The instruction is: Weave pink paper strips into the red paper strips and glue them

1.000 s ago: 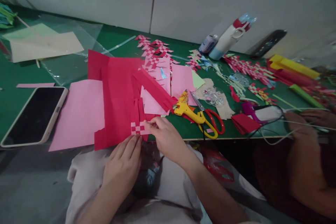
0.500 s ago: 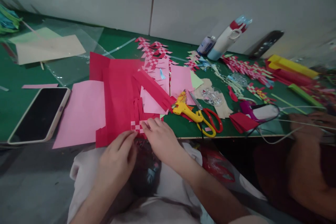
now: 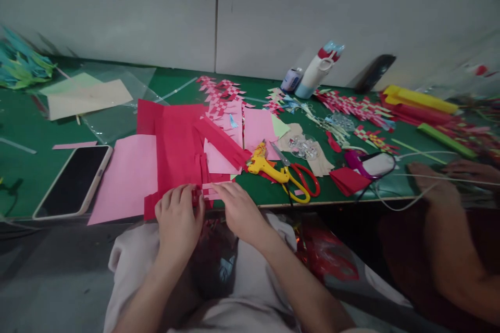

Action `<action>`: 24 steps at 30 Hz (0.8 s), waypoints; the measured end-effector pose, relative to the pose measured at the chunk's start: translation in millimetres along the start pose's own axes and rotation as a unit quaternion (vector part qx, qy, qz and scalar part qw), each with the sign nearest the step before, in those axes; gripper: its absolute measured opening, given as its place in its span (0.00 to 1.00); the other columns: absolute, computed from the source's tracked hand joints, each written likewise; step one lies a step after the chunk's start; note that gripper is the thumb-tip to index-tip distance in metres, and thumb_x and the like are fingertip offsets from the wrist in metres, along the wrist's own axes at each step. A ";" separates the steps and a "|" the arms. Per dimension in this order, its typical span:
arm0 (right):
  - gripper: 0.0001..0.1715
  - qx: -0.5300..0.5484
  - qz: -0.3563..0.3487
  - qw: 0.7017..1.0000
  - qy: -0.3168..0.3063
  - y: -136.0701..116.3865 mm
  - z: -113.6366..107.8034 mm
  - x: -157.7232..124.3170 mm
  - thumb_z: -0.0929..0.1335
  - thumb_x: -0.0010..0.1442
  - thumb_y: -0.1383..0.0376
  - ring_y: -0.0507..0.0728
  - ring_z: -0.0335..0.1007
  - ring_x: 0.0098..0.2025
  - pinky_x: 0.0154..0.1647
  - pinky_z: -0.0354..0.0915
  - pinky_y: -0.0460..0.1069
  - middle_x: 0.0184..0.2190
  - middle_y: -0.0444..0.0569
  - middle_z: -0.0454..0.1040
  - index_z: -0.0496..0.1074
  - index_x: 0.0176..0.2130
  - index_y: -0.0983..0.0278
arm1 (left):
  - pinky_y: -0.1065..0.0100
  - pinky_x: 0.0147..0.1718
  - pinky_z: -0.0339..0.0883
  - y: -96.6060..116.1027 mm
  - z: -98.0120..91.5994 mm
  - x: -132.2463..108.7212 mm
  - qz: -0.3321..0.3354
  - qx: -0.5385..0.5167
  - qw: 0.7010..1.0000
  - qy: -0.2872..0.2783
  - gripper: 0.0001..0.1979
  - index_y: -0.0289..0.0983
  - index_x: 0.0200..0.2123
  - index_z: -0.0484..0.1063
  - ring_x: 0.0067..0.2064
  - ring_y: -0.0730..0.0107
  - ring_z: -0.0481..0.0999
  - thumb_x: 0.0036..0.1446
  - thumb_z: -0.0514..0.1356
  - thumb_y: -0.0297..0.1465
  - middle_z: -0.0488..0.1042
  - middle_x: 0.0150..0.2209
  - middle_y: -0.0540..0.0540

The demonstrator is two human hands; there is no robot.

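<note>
At the table's front edge both hands meet over woven paper strips (image 3: pixel 211 191) in pink and red. My left hand (image 3: pixel 178 217) is closed, its fingers curled over the left end of the weave and covering most of it. Thumb and forefinger of my right hand (image 3: pixel 242 212) pinch the right side, where pink strips show between the hands. Under and behind them spreads a large red paper sheet (image 3: pixel 172 140), partly on top of a pink sheet (image 3: pixel 128 174). A folded red strip (image 3: pixel 222 143) lies slantwise just beyond.
A yellow glue gun (image 3: pixel 269 166) and scissors (image 3: pixel 305 179) lie right of my hands. A phone (image 3: pixel 72 182) rests at left. Farther back are checkered woven strips (image 3: pixel 221 96), a can (image 3: pixel 291 80) and a bottle (image 3: pixel 317 77). Another person's hands (image 3: pixel 433 182) are at far right.
My left hand has turned and its fingers now reach over the weave, hiding the checkered part. Pink strips show between the hands. The camera view has shifted slightly.
</note>
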State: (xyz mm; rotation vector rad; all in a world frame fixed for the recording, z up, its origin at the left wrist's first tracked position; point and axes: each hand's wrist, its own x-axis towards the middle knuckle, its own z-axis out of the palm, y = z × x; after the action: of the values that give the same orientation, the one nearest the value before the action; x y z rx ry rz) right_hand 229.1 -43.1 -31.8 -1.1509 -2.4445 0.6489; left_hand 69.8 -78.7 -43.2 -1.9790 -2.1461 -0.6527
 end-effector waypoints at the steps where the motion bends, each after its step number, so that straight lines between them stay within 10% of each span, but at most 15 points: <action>1: 0.33 0.006 -0.001 1.000 0.009 0.6 1.2 -0.7 0.56 0.55 0.79 0.58 0.58 0.57 0.58 0.59 0.56 0.55 0.56 0.67 0.60 0.60 0.68 | 0.54 0.41 0.61 0.7 0.6 1.0 -0.008 -0.009 1.000 -0.004 0.14 0.34 0.45 0.70 0.45 0.51 0.71 0.60 0.53 0.35 0.76 0.42 0.38; 6: 0.32 0.044 -0.006 0.997 0.057 4.8 10.1 -5.0 0.56 0.55 0.79 0.58 0.61 0.55 0.58 0.59 0.56 0.54 0.55 0.69 0.63 0.57 0.68 | 0.54 0.44 0.65 4.7 2.3 6.7 -0.096 -0.178 0.979 -0.013 0.16 0.37 0.48 0.66 0.45 0.53 0.74 0.57 0.56 0.35 0.75 0.44 0.40; 18: 0.12 0.212 0.064 0.945 0.242 3.2 -24.1 0.7 0.64 0.58 0.68 0.52 0.67 0.34 0.42 0.65 0.49 0.37 0.50 0.72 0.71 0.43 0.66 | 0.71 0.40 0.69 -2.1 -23.5 35.9 -0.229 -0.583 0.779 0.029 0.24 0.39 0.45 0.65 0.36 0.77 0.73 0.43 0.68 0.31 0.71 0.43 0.48; 24: 0.21 0.430 0.103 0.889 0.120 -10.9 -47.2 21.0 0.70 0.54 0.55 0.52 0.66 0.33 0.33 0.62 0.46 0.36 0.49 0.75 0.74 0.42 0.67 | 0.74 0.35 0.70 -2.5 -68.2 55.3 -0.210 -0.661 0.719 -0.047 0.27 0.38 0.44 0.67 0.33 0.79 0.72 0.38 0.71 0.28 0.72 0.39 0.50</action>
State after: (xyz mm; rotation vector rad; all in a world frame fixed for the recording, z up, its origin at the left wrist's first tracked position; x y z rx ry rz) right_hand 233.2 -20.9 15.9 -1.0082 -1.5238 1.3704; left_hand 48.6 -56.4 39.0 -1.7726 -2.3696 -2.8372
